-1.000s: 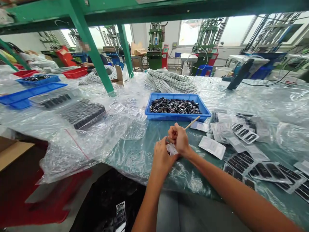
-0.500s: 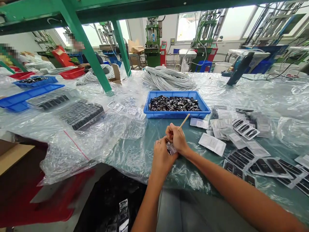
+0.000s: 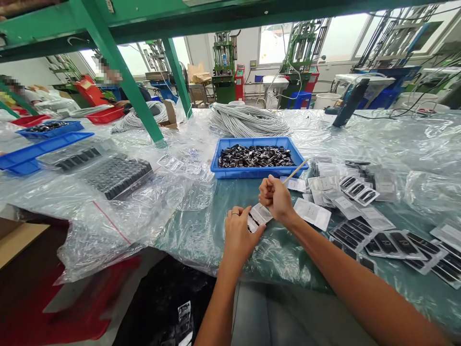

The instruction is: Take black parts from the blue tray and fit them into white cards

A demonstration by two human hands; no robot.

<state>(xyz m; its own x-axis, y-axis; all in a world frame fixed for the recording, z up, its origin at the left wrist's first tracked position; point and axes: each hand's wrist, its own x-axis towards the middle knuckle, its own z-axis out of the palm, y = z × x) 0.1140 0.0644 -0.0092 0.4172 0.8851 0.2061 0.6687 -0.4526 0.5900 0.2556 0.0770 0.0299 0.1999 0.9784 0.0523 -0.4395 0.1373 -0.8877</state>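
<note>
On the green tabletop, my left hand (image 3: 238, 233) has its thumb and fingers closed about the edges of a small pale sheet with black strips (image 3: 258, 217). A ring shows on one of its fingers. Just right of the sheet and slightly above it, my right hand (image 3: 276, 198) makes a fist round a thin wooden stick (image 3: 297, 170). The stick's upper end points up and right; its lower end is hidden in the fist. Beyond both hands stands a blue tray (image 3: 248, 174) full of small black parts.
Several flat clear packs with black pieces (image 3: 360, 230) and white sheets (image 3: 312, 213) are heaped on the right. Plastic film (image 3: 144, 211) covers the left side, near black parts in rows (image 3: 120, 175). Grey cable coils (image 3: 248, 120) lie behind the tray. A green post (image 3: 118, 72) rises at left.
My right hand has moved up and right, away from my left hand, taking the stick with it. More of the pale sheet now shows between the hands.
</note>
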